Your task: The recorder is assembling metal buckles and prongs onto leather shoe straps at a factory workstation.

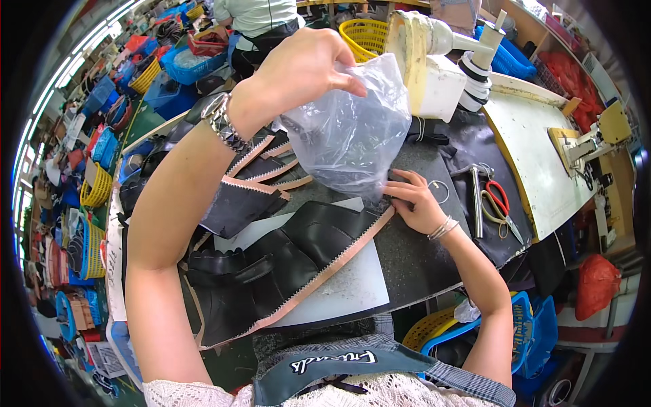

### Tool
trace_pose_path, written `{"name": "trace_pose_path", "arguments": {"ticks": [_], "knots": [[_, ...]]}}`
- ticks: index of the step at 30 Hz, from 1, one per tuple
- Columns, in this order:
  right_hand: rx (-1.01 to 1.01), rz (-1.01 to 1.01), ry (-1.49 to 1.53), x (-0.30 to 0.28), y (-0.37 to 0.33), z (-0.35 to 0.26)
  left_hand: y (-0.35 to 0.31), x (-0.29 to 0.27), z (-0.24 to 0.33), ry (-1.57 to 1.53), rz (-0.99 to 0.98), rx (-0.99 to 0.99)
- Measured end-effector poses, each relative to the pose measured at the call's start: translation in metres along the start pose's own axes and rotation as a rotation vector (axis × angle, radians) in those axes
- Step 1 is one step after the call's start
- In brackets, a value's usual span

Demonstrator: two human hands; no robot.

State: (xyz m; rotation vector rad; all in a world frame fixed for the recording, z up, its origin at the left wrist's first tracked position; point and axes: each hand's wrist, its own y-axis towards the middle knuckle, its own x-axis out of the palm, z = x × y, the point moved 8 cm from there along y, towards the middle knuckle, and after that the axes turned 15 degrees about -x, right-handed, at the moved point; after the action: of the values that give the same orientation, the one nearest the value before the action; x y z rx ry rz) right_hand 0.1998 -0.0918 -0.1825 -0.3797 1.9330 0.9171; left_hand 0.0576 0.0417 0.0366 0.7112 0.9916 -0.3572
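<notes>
A crumpled clear plastic bag (349, 129) hangs over the worktable, its top edge pinched in the fingers of my raised left hand (312, 64). Lower down, my right hand (417, 203) has its bent fingers closed at the bag's bottom edge, beside the tip of a black leather piece. That leather piece (288, 261) has a zigzag-cut tan edge and lies across a white sheet (359, 285) in front of me. More black leather pieces with tan zigzag strips (261, 169) are piled behind it, partly covered by my left forearm and the bag.
Right of my right hand lie a hammer (477, 203) and red-handled scissors (498, 200). A cream-coloured machine (434, 85) stands at the table's back. Blue and yellow baskets (434, 325) sit below the front edge. Another person (261, 20) is beyond the table.
</notes>
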Motion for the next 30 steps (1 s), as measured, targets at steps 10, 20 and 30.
{"name": "trace_pose_path", "arguments": {"ticks": [10,20,30], "knots": [[0.274,0.756,0.643,-0.050,0.057,0.010,0.001,-0.022,0.056,-0.006,-0.010,0.222],[0.176,0.865,0.568,-0.081,0.126,-0.042,-0.090,-0.068,0.033,-0.205,-0.081,0.292],[-0.288,0.350,0.400,-0.014,0.174,-0.179,-0.527,-0.297,-0.118,-0.346,1.420,-0.708]]}}
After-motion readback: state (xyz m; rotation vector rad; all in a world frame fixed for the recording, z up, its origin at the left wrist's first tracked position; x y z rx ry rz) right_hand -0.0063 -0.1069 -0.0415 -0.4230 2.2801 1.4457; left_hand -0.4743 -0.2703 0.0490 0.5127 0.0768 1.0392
